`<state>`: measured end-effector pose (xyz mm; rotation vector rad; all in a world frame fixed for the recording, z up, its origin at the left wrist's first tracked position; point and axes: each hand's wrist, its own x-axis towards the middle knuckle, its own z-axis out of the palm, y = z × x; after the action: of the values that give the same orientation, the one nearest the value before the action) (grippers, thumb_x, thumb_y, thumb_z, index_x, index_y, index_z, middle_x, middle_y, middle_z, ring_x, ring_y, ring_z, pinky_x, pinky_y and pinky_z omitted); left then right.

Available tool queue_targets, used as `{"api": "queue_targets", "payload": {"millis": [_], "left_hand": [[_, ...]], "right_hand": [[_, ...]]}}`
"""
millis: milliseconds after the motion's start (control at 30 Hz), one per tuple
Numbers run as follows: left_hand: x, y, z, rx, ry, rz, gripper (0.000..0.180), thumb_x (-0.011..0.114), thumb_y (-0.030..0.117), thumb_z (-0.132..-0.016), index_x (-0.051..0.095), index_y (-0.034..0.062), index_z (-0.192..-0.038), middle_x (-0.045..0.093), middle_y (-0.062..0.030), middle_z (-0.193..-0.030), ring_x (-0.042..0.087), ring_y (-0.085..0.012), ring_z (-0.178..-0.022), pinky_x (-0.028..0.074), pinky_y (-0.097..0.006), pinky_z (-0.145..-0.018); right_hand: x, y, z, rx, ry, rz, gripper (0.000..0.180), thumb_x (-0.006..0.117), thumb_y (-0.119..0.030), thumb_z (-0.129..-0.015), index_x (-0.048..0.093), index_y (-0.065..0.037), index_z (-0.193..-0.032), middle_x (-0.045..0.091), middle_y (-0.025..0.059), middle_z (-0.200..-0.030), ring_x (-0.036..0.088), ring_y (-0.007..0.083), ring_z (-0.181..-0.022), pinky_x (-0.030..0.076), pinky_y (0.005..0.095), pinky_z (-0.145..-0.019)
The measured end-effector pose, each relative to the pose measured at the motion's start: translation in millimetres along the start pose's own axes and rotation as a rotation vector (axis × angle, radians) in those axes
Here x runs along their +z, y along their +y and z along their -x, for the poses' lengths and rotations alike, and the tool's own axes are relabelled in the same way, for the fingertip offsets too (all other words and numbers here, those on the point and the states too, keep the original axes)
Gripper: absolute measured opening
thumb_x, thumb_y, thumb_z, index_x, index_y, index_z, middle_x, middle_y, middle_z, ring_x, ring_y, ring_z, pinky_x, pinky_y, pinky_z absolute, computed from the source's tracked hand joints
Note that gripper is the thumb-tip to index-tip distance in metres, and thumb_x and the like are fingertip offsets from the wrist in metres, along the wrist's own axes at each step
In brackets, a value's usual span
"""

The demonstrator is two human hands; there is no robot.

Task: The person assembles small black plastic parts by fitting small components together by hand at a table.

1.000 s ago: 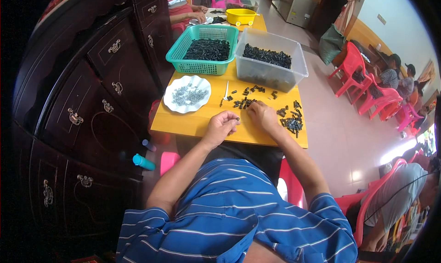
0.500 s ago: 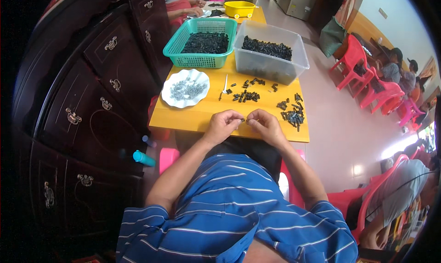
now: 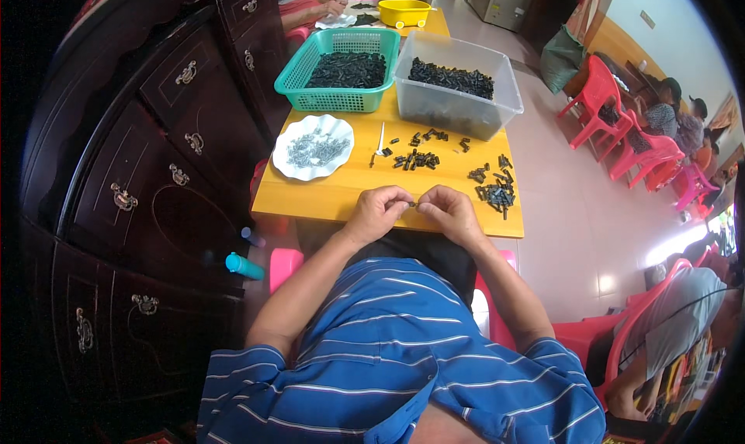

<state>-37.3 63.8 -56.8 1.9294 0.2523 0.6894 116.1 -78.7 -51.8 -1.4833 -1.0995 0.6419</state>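
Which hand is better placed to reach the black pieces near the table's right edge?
Probably the right hand: it is nearer those black pieces, whereas the left hand would have to reach past it.

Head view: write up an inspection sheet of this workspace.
Surface: yellow tabletop, wood-look.
Work things: black pieces loose in clusters, more filling the green basket and clear bin; small silvery pieces on the white scalloped plate.
Clutter: slim white item right of the plate.
Hands: left hand pinches a small dark piece; right hand beside it, its grip unclear.
Cables: thin dark cord across a seated person, right.
Surroundings: dark cabinet left; pink chairs right.
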Motion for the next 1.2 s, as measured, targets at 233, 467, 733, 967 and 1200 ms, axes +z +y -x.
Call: {"api": "queue_targets", "payload": {"millis": [233, 467, 733, 967, 1200], "left_hand": [[0, -1, 0, 0.037, -0.002, -0.049, 0.010, 0.065, 0.002, -0.090, 0.070, -0.0018, -0.097, 0.068, -0.0028, -0.075, 0.061, -0.0086, -0.065, 0.052, -0.025, -0.062], [-3, 1, -2, -0.091, -0.058, 0.017, 0.011, 0.065, 0.004, -0.091, 0.070, -0.0032, -0.098, 0.069, -0.0039, -0.078, 0.063, -0.0081, -0.066, 0.053, -0.024, -0.062], [-7, 13, -5, -0.073, -0.060, 0.000, 0.010, 0.065, 0.003, -0.091, 0.070, -0.0029, -0.097, 0.069, -0.0047, -0.077, 0.063, -0.0090, -0.066, 0.052, -0.025, -0.061], [-6, 22, -5, 0.272, -0.026, -0.204, 0.011, 0.065, 0.000, -0.085, 0.070, -0.0017, -0.095, 0.067, -0.0118, -0.077, 0.066, -0.0214, -0.070, 0.052, -0.033, -0.065], [-3, 47, 1, 0.164, 0.019, -0.292, 0.037, 0.071, 0.012, -0.082, 0.062, 0.0016, -0.116, 0.066, -0.0149, -0.097, 0.067, -0.0306, -0.084, 0.054, -0.038, -0.075]], "right_hand": [[2, 3, 1, -0.022, 0.009, 0.026, 0.008, 0.070, -0.007, -0.091, 0.066, 0.000, -0.092, 0.065, -0.0014, -0.076, 0.056, 0.0046, -0.068, 0.047, 0.0229, -0.061], [12, -14, 7, -0.135, 0.059, 0.319, 0.008, 0.072, -0.005, -0.089, 0.068, 0.001, -0.090, 0.067, 0.0025, -0.074, 0.060, 0.0063, -0.068, 0.050, 0.0248, -0.062], [11, -4, 4, 0.199, -0.024, -0.305, 0.009, 0.066, -0.007, -0.096, 0.066, -0.001, -0.103, 0.068, 0.0005, -0.085, 0.062, 0.0071, -0.072, 0.050, 0.0213, -0.065], [1, -12, 5, 0.308, -0.163, -0.314, 0.014, 0.064, -0.016, -0.098, 0.066, -0.003, -0.105, 0.069, 0.0017, -0.092, 0.064, 0.0086, -0.078, 0.052, 0.0220, -0.071], [1, -10, 5, 0.371, -0.122, -0.541, 0.018, 0.063, -0.021, -0.099, 0.066, -0.004, -0.104, 0.071, 0.0051, -0.100, 0.068, 0.0121, -0.087, 0.055, 0.0254, -0.076]]}}
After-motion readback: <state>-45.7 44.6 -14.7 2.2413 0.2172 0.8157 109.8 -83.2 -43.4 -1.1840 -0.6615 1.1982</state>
